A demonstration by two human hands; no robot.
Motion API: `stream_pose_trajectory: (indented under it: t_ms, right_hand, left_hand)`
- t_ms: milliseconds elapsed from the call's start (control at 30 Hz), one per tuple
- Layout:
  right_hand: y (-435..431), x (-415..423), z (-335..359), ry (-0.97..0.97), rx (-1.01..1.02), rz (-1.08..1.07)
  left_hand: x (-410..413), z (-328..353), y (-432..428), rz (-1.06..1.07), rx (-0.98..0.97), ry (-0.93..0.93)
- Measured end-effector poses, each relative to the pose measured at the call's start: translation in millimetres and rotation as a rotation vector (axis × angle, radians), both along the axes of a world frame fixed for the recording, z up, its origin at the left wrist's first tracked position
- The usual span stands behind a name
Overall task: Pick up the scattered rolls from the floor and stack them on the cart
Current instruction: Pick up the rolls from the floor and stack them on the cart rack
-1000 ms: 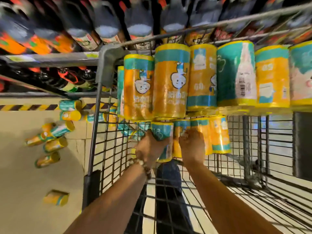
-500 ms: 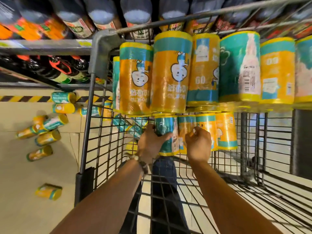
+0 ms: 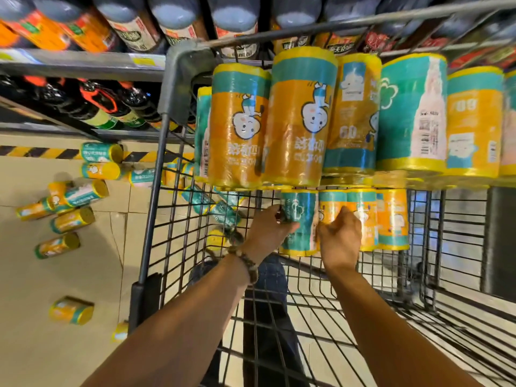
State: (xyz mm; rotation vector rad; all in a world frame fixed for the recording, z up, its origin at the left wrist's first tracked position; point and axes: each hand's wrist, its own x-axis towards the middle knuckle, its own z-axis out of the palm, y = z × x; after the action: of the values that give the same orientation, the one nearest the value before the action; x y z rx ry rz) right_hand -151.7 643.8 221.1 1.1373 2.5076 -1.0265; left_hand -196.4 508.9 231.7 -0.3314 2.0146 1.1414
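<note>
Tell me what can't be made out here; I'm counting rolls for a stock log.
Head view only:
- Floor rolls behind the cart's wire side: screened by the mesh and the upper row; count unclear.
- Lone roll by the cart post: mostly hidden by the post and left forearm.
- Last roll at the upper row's right end: cut off by the frame edge.
- Right hand: its back hides the fingertips, so its grip is unclear.
- Shelf bottle labels: blurred.

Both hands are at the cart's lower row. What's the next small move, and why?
Probably slide the teal roll snug against the orange roll beside it and let go: the left hand grips it, the right hand touches its neighbour.
</note>
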Motion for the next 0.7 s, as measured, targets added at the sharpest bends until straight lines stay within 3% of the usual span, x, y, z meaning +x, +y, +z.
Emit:
stream_pose_trajectory:
  t_ms: [167, 300, 367, 433, 600, 700]
  right_hand:
    - [10, -1, -3, -0.013, 0.031, 0.031]
    - [12, -6, 23, 0.067, 0.04, 0.043]
    - [8, -8, 50, 0.169, -0.028, 0.012]
    - [-4, -7, 85, 0.245, -0.15, 0.012]
    - [-73, -7, 191, 0.36, -0.467, 0.089]
    - [-141, -11, 238, 0.431, -0.603, 0.109]
  left_hand:
    - [-2, -2, 0, 0.087, 0.058, -0.094]
    - [-8, 22, -4, 0.012, -0.072, -0.059]
    - [-12, 52, -12, -0.074, -0.111, -0.003]
    - [-12, 89, -25, -0.053, -0.018, 0.03]
    - [12, 183, -91, 0.398, 0.275, 0.289]
    - [26, 200, -146, 0.722, 0.329, 0.35]
